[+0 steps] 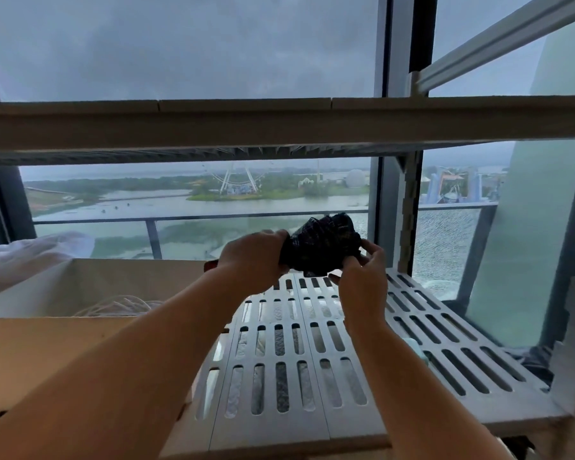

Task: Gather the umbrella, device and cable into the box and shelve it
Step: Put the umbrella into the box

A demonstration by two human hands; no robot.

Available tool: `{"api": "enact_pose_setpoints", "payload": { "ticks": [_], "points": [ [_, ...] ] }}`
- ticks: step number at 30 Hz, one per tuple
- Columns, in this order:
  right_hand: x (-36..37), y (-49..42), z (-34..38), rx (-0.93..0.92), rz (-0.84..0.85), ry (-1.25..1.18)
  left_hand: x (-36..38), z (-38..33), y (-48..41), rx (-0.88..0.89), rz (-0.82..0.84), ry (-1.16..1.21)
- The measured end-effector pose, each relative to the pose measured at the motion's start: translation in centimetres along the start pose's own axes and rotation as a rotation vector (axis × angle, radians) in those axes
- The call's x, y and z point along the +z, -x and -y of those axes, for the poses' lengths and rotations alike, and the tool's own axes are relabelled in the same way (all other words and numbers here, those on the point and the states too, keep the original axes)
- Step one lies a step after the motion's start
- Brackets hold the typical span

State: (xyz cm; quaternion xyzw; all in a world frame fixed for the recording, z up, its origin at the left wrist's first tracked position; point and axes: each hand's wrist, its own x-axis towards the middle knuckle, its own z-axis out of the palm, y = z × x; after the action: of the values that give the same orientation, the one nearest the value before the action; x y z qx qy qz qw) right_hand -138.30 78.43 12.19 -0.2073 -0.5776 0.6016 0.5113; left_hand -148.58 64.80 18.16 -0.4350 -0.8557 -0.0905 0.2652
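A folded dark umbrella (326,247) with a plaid pattern is held in the air above the slotted shelf (312,353). My left hand (253,257) grips its handle end, where a reddish tip shows at the wrist. My right hand (362,277) pinches the crumpled fabric at the other end. The open cardboard box (47,353) stands on the shelf at the left. A coiled white cable (120,307) lies inside it. The device is not in sight.
An upper shelf board (279,124) crosses overhead. A shelf post (407,207) rises at the right, just behind the umbrella. White cloth (30,250) lies behind the box at the left. A window with a balcony rail is beyond.
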Motion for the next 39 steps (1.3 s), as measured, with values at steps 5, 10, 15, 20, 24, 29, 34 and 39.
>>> {"api": "enact_pose_setpoints", "payload": {
  "ticks": [5,10,15,20,24,29,34,39],
  "points": [
    [0.7,0.2,0.6,-0.022,0.012,-0.055,-2.2,0.5,0.1,0.001,-0.048,-0.068],
    [2.3,1.2,0.5,-0.031,0.050,-0.092,-3.6,1.7,1.3,-0.014,-0.067,-0.117],
    [5.0,3.1,0.5,-0.075,0.112,-0.122,-5.1,4.4,2.9,-0.056,-0.055,-0.180],
    [8.3,4.8,0.6,-0.045,0.177,-0.124,-6.4,8.2,4.5,-0.102,-0.010,-0.204],
    [11.2,6.1,0.7,-0.032,0.208,-0.104,-6.8,11.4,5.7,-0.120,-0.015,-0.211],
    [14.7,7.6,1.1,-0.012,0.251,-0.050,-7.6,15.5,7.0,-0.160,0.033,-0.171],
    [17.6,8.3,1.8,-0.070,0.268,0.192,-8.1,19.6,7.8,-0.176,0.076,-0.155],
    [19.7,8.9,1.9,-0.139,0.292,0.391,-7.3,22.9,8.2,-0.164,0.146,-0.128]
  ]
}}
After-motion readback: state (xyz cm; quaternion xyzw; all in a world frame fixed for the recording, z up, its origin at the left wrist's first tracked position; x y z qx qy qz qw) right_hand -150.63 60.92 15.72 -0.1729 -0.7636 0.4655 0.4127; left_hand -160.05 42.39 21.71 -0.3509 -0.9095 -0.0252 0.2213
